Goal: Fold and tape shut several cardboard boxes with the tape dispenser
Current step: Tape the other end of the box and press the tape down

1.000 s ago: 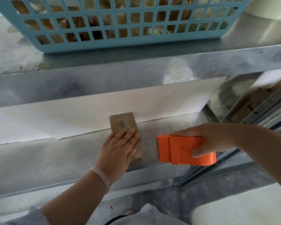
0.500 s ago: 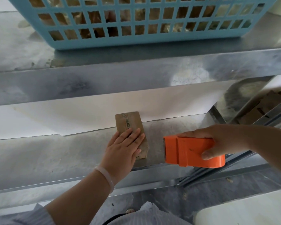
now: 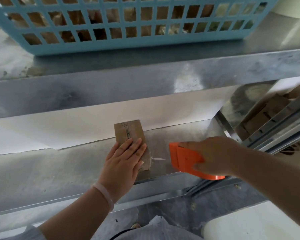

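Cardboard box [image 3: 128, 134]: lies on the metal shelf [image 3: 59, 170], pressed by the flat, straight-fingered left hand [image 3: 123, 161].
Tape dispenser [image 3: 185, 158]: clasped in the right hand [image 3: 213, 156], just beside the box.
Tape: possibly a torn end at the box edge.
Advice: press firmly and rub the end flat.

Box [image 3: 128, 130] on shelf [image 3: 59, 170], dispenser [image 3: 185, 158] just right (basket [image 3: 111, 45] above).

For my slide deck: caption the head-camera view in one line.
The left hand presses a cardboard box on the metal shelf while the right hand grips the orange tape dispenser beside it.
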### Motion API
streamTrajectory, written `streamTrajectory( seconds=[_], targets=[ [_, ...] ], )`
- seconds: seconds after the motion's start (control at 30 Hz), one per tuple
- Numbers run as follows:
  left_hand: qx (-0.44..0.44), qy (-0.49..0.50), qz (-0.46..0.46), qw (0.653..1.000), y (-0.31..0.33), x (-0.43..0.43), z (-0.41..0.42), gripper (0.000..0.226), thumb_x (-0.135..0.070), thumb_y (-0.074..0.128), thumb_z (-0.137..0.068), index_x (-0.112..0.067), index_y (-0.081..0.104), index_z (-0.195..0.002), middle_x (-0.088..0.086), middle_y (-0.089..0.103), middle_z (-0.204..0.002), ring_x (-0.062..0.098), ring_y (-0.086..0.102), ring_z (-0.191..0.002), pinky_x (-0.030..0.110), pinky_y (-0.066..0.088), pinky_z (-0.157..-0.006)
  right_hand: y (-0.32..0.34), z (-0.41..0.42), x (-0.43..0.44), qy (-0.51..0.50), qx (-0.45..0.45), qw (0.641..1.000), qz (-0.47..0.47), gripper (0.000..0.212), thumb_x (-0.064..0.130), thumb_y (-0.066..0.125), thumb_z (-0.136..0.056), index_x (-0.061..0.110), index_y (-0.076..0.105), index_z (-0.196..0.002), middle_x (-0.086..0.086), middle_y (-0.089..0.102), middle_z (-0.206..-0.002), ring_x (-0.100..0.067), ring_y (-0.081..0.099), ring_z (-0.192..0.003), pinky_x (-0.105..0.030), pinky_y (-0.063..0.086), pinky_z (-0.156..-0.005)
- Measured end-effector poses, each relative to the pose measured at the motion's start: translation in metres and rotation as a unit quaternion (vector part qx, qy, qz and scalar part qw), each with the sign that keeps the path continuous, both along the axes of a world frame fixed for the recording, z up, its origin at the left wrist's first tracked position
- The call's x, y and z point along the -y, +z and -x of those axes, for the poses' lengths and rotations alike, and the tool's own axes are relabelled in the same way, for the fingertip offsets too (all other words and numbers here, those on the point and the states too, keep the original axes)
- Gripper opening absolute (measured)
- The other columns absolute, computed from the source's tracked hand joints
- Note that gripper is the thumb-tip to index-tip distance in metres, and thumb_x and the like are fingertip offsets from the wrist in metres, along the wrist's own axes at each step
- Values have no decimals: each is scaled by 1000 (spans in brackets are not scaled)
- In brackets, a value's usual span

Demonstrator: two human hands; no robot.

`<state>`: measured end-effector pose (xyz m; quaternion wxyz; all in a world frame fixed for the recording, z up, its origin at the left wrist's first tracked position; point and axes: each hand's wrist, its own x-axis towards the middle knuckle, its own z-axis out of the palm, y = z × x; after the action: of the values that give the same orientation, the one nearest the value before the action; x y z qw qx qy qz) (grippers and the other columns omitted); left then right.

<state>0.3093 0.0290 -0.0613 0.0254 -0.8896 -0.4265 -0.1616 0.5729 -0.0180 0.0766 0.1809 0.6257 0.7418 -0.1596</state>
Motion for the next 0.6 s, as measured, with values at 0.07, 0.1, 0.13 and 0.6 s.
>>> streamTrajectory(
  seconds=[0.07, 0.1, 0.13, 0.6],
  targets=[
    [2, 0, 0, 1000, -1, 0, 0, 45, -36, 37, -98, -25, 52, -139, -6, 47, -146, 19, 45, -135, 49, 35, -110, -7, 8, 2, 9, -15, 999, -51, 48, 47, 44, -91, 42, 33, -137, 4, 67, -96, -22, 64, -88, -30, 50, -74],
    [3, -1, -1, 1000, -1, 0, 0, 45, -36, 37, -98, -25, 52, -139, -6, 47, -146, 19, 45, -136, 49, 35, -110, -13, 16, 3, 6, -39, 996, -75, 47, 44, 45, -90, 41, 33, -135, 4, 68, -95, -23, 65, -85, -30, 51, -73],
    [5, -2, -3, 1000, -2, 0, 0, 45, -36, 37, -98, -25, 52, -139, -6, 47, -146, 19, 44, -136, 48, 34, -110, -21, 27, 1, -2, -47, 995, -86, 46, 40, 47, -89, 40, 36, -133, 5, 68, -95, -23, 66, -83, -31, 52, -72],
    [26, -3, -14, 1000, -5, -3, -1, 44, -37, 40, -96, -27, 54, -137, -9, 49, -144, 18, 47, -133, 47, 34, -108, -67, 80, -14, -64, 12, 998, -23, 89, 24, 51, -97, 37, -18, -151, -21, 56, -118, -30, 63, -88, -34, 51, -65]
  ],
)
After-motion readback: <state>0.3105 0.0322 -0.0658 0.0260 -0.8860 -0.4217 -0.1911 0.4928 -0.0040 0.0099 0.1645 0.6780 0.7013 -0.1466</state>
